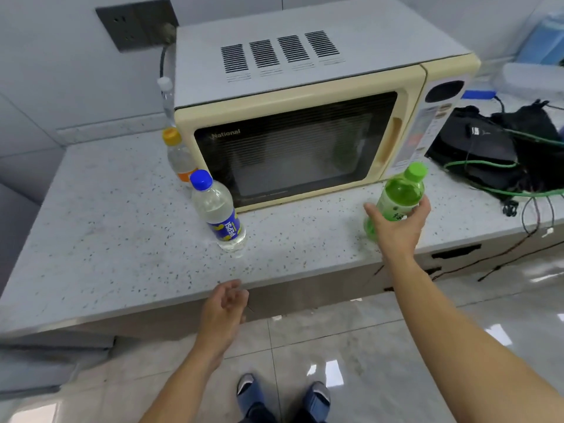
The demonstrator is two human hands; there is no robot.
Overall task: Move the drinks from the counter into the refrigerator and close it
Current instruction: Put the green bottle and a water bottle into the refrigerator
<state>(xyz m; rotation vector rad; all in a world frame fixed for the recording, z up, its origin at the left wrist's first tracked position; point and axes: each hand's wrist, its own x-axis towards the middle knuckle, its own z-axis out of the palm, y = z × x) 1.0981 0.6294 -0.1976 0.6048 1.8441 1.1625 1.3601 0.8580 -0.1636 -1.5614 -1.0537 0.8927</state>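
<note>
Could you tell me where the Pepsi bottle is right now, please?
In the head view, the Pepsi bottle stands left of centre on the counter, by the microwave's front left corner, just before the orange-capped bottle.

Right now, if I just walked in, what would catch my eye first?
Probably the bright green bottle, gripped in the right hand at the counter's front edge, before a cream microwave. Next, the blue-capped Pepsi bottle standing left of it, with an orange-capped bottle behind. The left hand hangs empty below the counter edge.
</note>
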